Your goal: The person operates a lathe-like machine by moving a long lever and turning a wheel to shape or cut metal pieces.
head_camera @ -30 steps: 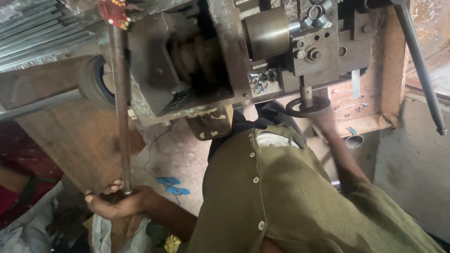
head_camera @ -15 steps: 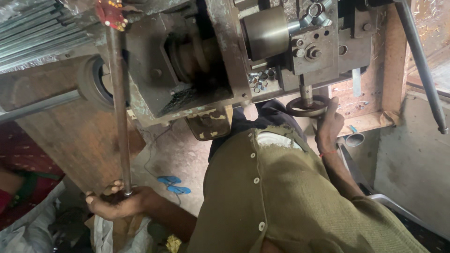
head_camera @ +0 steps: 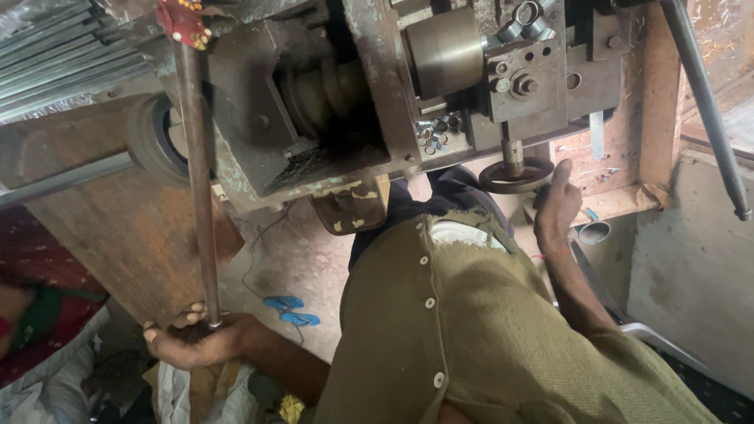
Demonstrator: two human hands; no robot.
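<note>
Olive-green buttoned shirt (head_camera: 487, 330) with white buttons; grey-brown rusty machine (head_camera: 377, 102); dark steel rod (head_camera: 200, 196) with a red cap (head_camera: 182, 22); blue sandals (head_camera: 292, 310).

Your right hand (head_camera: 556, 206) was a blur low by your shirt. It came up to the small round wheel (head_camera: 516, 174) under the machine. Now it touches the wheel's right side and looks sharp.

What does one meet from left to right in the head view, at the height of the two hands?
Left hand gripping the long metal rod → blue sandals on the floor → olive shirt → right hand by the small handwheel → grey pipe end.
</note>
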